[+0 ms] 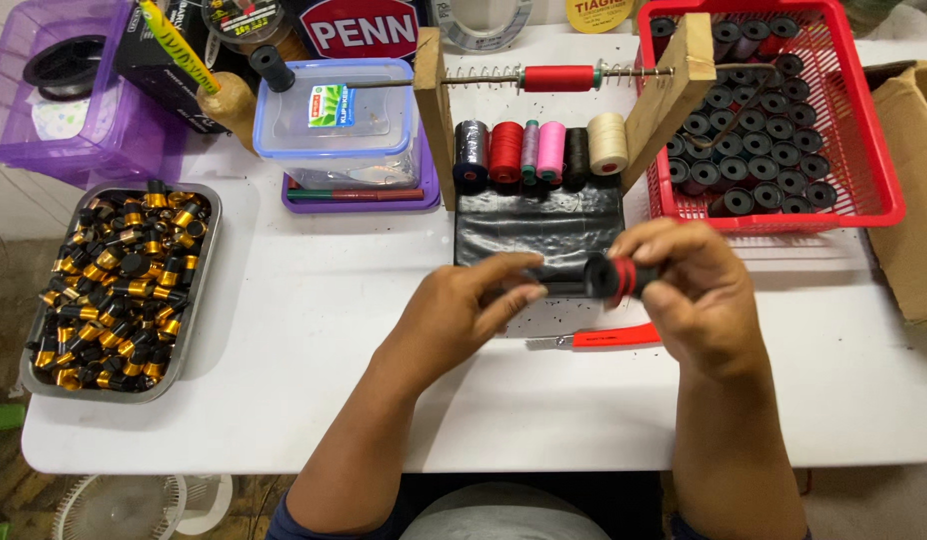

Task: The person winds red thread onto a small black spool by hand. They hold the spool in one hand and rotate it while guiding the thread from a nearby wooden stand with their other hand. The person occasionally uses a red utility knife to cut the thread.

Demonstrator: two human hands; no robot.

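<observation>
Worktop (314,390) is white; near edge runs just below the forearms, left edge close to the metal tray (199,290). Bare room btwn tray and hands, and along the front.

Metal tray at far left: heaped w/ small black-and-gold cylindrical parts. Behind it a purple bin (104,140), then a clear lidded box (334,120) on a purple tray. Centre: wooden frame (434,110) w/ a rod carrying a red spool; thread cones (544,150) in a row under it, black sheet (534,230) in front. Far right: red basket (864,150) packed w/ dark tubes.

Left hand (454,310): fingers pinched on the left end of the black rod piece (594,280). Right hand (694,290): curled round its right end. Piece is black w/ a red band, held over the sheet's front edge. Red-handled cutter (609,337) lies just below it.
</observation>
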